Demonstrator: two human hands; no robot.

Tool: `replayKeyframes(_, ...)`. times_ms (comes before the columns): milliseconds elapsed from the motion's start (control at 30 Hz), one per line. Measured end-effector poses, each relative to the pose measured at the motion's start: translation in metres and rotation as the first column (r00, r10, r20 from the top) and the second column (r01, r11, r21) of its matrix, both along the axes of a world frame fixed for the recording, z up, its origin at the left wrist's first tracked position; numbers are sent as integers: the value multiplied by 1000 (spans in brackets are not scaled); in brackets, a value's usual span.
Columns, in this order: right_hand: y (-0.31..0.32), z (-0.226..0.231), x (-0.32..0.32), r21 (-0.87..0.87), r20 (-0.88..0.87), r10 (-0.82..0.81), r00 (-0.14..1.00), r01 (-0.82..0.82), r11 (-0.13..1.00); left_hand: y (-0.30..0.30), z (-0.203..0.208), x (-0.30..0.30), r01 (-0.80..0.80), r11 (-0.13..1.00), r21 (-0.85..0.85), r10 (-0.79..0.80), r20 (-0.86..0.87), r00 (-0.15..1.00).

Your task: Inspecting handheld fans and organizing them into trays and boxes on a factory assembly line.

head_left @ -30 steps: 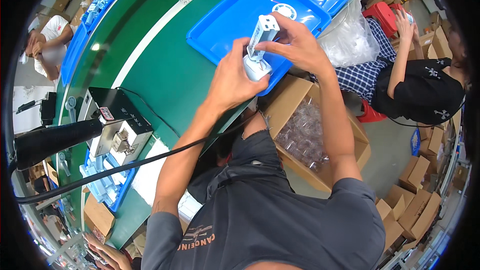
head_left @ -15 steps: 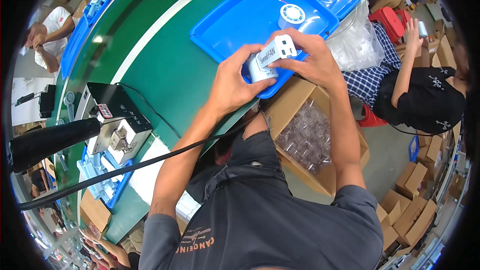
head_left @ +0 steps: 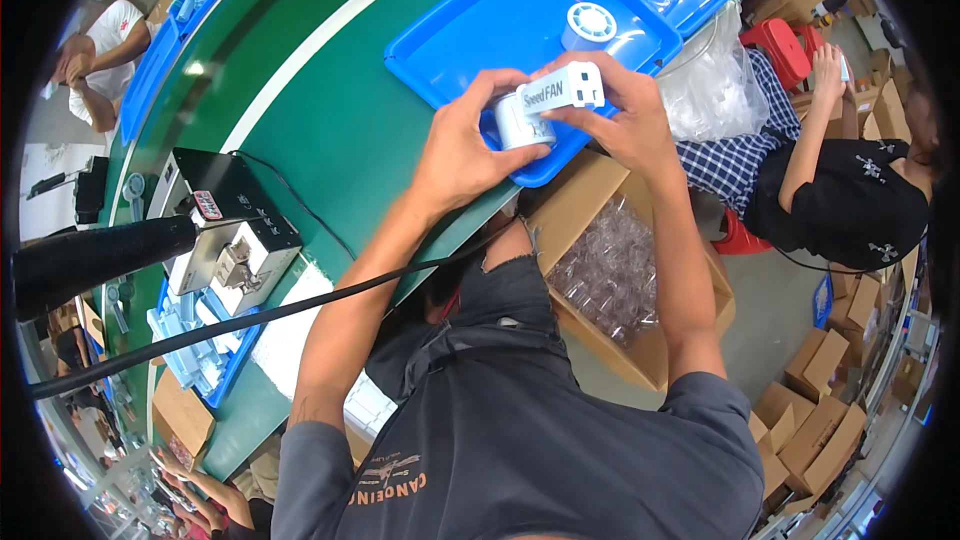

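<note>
My left hand (head_left: 452,158) is wrapped round a white cylindrical fan head (head_left: 520,130), with the thumb along its lower side. The fingers of my right hand (head_left: 642,122) grip a pale blue, box-shaped fan handle (head_left: 552,94) whose white end shows square holes. The handle's other end meets the top of the fan head; whether they are locked together I cannot tell. Both hands are over the near edge of a blue tray (head_left: 450,35). Another white fan head (head_left: 590,24), with a spoked round grille, rests in that tray.
Below the bench, a cardboard box (head_left: 560,315) holds clear plastic parts. A black cable (head_left: 300,314) crosses above my left forearm. Left stand a metal-and-black machine (head_left: 245,215) and a tray of pale blue parts (head_left: 200,345). A co-worker (head_left: 840,200) sits at the right.
The handle has swung to lie more level, its white end shifting slightly right. Both hands keep their hold on the two parts.
</note>
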State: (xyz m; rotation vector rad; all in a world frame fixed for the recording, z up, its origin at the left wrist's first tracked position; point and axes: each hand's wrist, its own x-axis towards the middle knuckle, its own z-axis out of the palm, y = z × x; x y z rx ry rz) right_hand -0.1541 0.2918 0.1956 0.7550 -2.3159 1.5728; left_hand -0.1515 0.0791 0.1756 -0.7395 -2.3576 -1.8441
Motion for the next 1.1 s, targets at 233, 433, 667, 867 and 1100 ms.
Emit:
replayKeyframes(233,-3,-1,4,-50,65,-34,997,37,998,-2,-1,0,6,1000,-18,-6,-9,1000)
replayKeyframes(433,-2,0,6,-41,-15,32,999,-32,999,-2,1,1,8,999,-52,-9,-24,1000)
replayKeyframes(667,-1,9,9,126,18,15,1000,-17,992,1,6,8,28,998,-60,-24,67,997)
replayKeyframes(867,3,5,9,32,45,-8,999,6,999,0,5,7,26,995,-95,-16,113,993)
replayKeyframes(1100,0,6,8,-23,96,14,995,-12,1000,-1,1,4,4,999,-47,-4,9,1000)
